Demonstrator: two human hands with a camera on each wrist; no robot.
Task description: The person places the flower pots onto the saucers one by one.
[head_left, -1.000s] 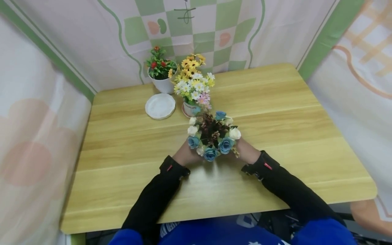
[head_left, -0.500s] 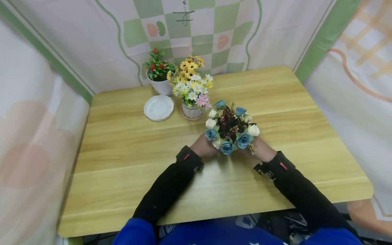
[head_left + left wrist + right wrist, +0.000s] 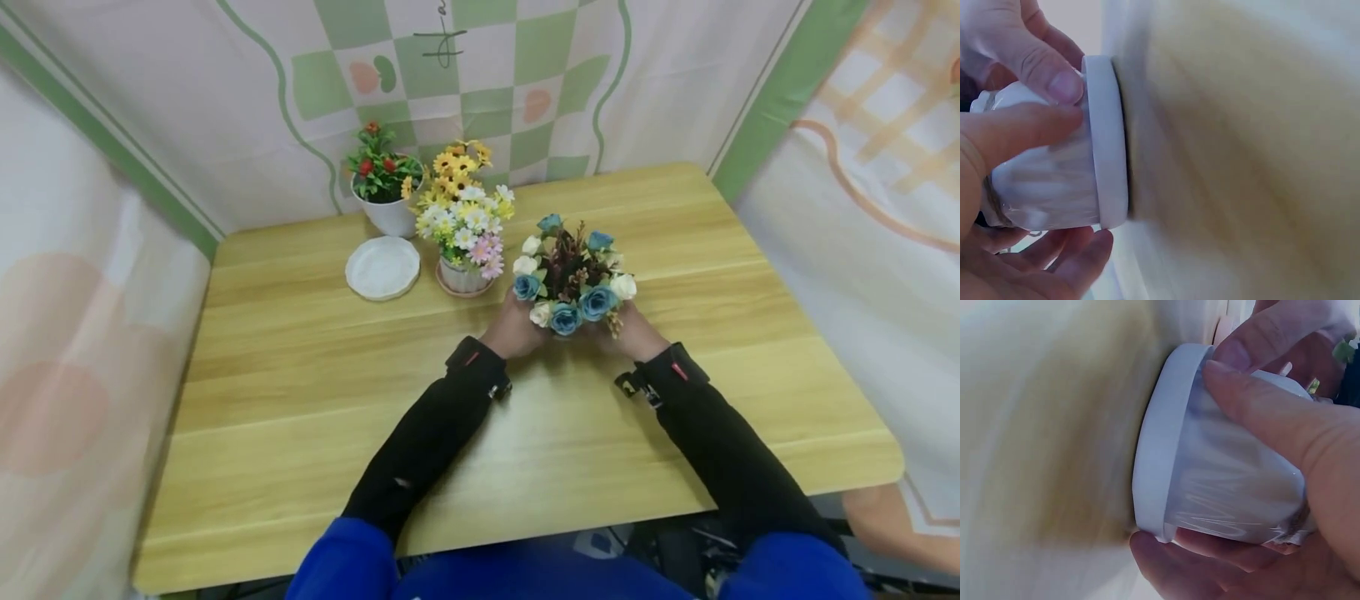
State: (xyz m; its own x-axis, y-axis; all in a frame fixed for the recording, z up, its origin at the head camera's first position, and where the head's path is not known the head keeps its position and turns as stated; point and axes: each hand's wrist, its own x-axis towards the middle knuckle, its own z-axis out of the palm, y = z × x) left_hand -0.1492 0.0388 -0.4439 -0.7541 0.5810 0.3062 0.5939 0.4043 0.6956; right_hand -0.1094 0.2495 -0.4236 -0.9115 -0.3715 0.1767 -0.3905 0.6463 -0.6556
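A potted bunch of blue and white artificial roses (image 3: 573,279) stands right of the middle of the table. My left hand (image 3: 516,331) and right hand (image 3: 636,333) grip its white pot from both sides, mostly hidden under the blooms in the head view. In the left wrist view the glossy pot (image 3: 1054,181) sits in a white saucer (image 3: 1109,144), close against the tabletop. Both thumbs press on the pot's side near the saucer, and fingers curl under the saucer's edge. The right wrist view shows the same saucer (image 3: 1163,444) between my fingers (image 3: 1166,562) and thumb.
Left of the roses stands a pot of yellow, white and pink daisies (image 3: 468,229) on a pink saucer. Behind it is a white pot with red flowers (image 3: 393,218). A white saucer (image 3: 382,268) lies in front of that pot. A patterned curtain (image 3: 487,100) borders the table's (image 3: 315,467) back.
Both hands have carried the rose pot to the right, then farther from me toward the back, ending right of the daisies. The other pots and the loose saucer have stayed in place.
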